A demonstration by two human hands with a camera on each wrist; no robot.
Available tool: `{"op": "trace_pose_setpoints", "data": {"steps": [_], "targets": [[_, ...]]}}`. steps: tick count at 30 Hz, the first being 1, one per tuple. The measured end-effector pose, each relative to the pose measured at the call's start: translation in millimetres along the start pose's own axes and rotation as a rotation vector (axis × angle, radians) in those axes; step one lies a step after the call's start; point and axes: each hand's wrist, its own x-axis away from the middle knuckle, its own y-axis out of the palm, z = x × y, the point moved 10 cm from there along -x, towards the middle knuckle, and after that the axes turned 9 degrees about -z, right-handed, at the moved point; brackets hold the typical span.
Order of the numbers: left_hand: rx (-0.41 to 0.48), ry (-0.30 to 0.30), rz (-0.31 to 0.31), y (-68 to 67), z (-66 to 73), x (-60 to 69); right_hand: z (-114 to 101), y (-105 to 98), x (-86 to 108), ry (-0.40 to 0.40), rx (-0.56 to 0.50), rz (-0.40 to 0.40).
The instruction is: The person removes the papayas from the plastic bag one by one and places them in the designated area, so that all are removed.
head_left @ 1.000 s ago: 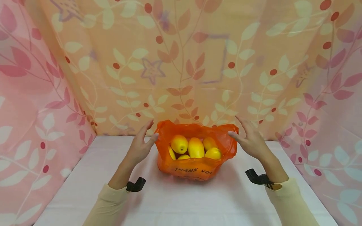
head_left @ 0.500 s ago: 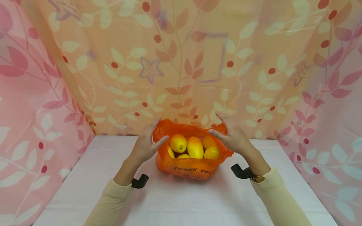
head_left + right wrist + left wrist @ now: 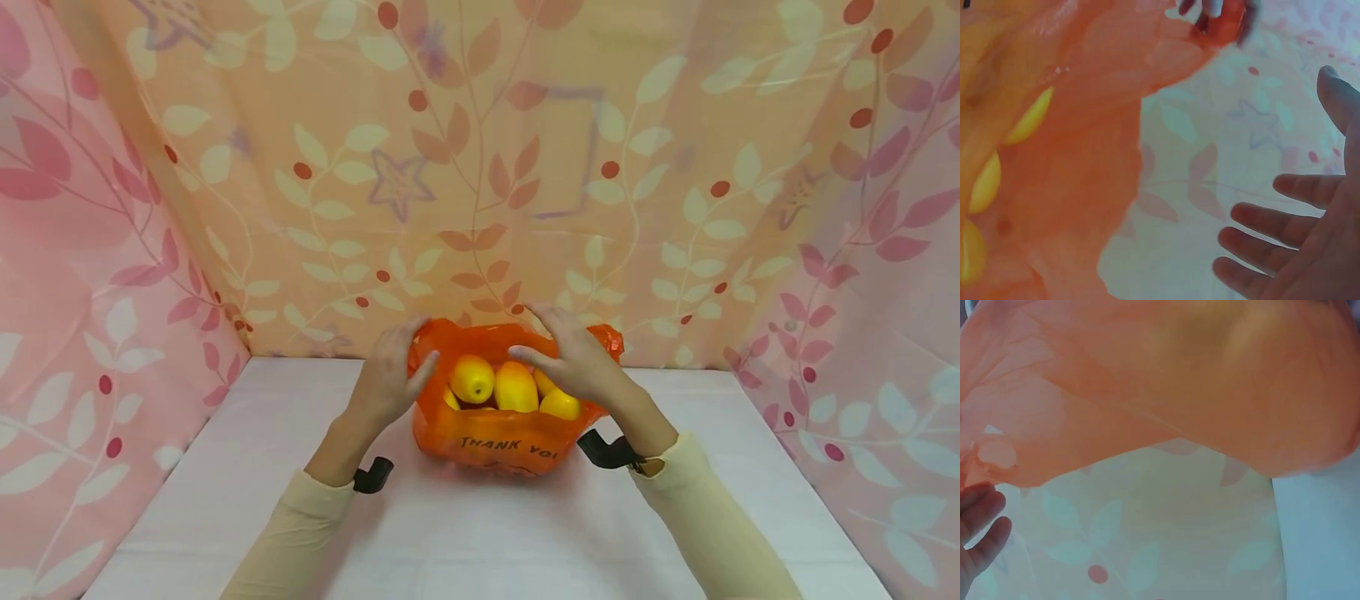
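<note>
An orange plastic bag [image 3: 487,442] marked "THANK YOU" stands with its mouth spread, and several yellow mangoes [image 3: 516,388] lie inside. At the bag's left rim is my left hand [image 3: 381,379], thumb apart from the fingers; in the left wrist view its fingers [image 3: 988,534] touch the bag's edge [image 3: 1029,469]. My right hand [image 3: 581,354] hovers over the right part of the mouth, partly hiding the mangoes. Its fingers are spread and hold nothing, as the right wrist view shows the hand [image 3: 1310,231] beside the orange plastic [image 3: 1085,187].
The bag rests on a white-covered table [image 3: 480,542]. Behind it hangs a peach curtain [image 3: 480,167] with a leaf pattern, and pink patterned curtains [image 3: 52,333] enclose both sides. A black curved piece is attached at each wrist.
My right hand has moved left from beyond the bag's right rim to over its mouth. My left hand has shifted slightly right, against the left rim. The bag stays in place.
</note>
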Motion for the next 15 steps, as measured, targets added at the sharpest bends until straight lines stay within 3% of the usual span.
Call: {"op": "trace_pose_setpoints", "data": {"steps": [8, 15], "targets": [[-0.138, -0.031, -0.095, 10.4, -2.5, 0.8, 11, 44, -24.7, 0.066, -0.019, -0.168], [-0.156, -0.044, -0.078, 13.1, -5.2, 0.7, 22, 76, -38.6, 0.131, 0.020, -0.237]]}}
